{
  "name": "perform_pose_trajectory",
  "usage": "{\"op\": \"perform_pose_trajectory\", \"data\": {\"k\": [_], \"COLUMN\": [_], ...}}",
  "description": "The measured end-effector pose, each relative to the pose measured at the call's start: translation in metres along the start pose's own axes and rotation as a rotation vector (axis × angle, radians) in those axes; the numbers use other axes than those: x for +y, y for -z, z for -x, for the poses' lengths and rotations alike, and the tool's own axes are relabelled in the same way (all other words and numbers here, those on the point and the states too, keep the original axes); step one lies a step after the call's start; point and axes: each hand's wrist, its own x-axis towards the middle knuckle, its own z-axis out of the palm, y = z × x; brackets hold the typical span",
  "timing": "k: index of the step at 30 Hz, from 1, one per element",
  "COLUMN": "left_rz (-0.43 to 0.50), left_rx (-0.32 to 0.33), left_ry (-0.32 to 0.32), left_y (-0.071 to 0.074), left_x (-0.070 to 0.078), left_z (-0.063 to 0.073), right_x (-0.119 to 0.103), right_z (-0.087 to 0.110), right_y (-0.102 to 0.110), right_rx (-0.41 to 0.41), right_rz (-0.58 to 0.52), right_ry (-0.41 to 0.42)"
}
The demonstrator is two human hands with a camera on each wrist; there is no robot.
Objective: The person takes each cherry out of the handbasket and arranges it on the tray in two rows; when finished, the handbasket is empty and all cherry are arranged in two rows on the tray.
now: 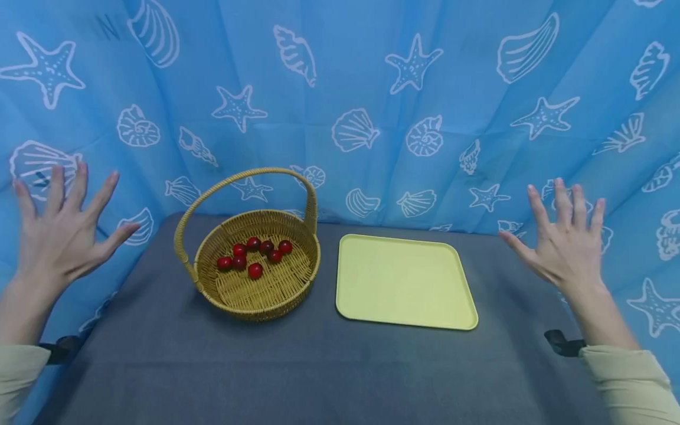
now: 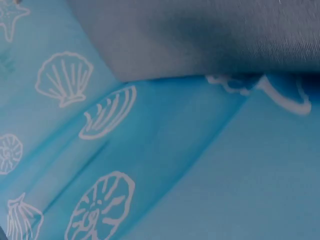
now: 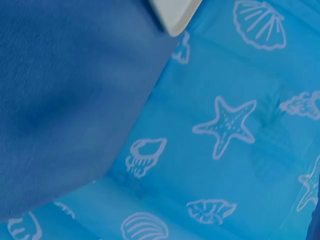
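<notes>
Both hands are raised with fingers spread, touching nothing. In the head view the left hand (image 1: 64,230) is at the far left, left of a round wicker basket (image 1: 257,309) with a tall arched handle. Several dark red cherries (image 1: 255,271), or similar small round fruit, lie on the basket's floor, mostly toward its back. On the far right is the right hand (image 1: 568,251), to the right of a pale yellow rectangular tray (image 1: 406,283) with a low rim and nothing on it. Neither wrist view shows a hand; a corner of the tray (image 3: 176,15) appears in the right one.
A dark grey cloth covers the table (image 1: 319,378). Behind it and at both sides hangs a blue curtain (image 1: 372,71) printed with white shells and starfish. Basket and tray stand side by side near the table's back edge, with a narrow gap between them.
</notes>
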Motion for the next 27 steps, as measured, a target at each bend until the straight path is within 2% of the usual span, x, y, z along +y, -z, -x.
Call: {"op": "perform_pose_trajectory", "data": {"k": [4, 7, 17, 24, 27], "left_rz": [0.038, 0.099, 0.342, 0.542, 0.612], "left_rx": [-0.036, -0.032, 0.112, 0.088, 0.083], "left_ry": [0.022, 0.038, 0.105, 0.225, 0.252], "left_y": [-0.003, -0.007, -0.007, 0.003, 0.008], "left_x": [0.006, 0.01, 0.03, 0.051, 0.057], "left_z": [0.007, 0.012, 0.03, 0.046, 0.055], "right_x": [-0.011, -0.022, -0.064, -0.096, -0.112], "right_z": [-0.003, -0.006, -0.015, -0.02, -0.021], "right_y": [-0.003, -0.006, -0.011, -0.017, -0.02], "right_rx": [0.011, 0.021, 0.017, 0.021, 0.011], "right_rz": [-0.009, -0.025, -0.159, -0.256, -0.314], "right_ry": [0.026, 0.043, 0.092, 0.159, 0.174]}}
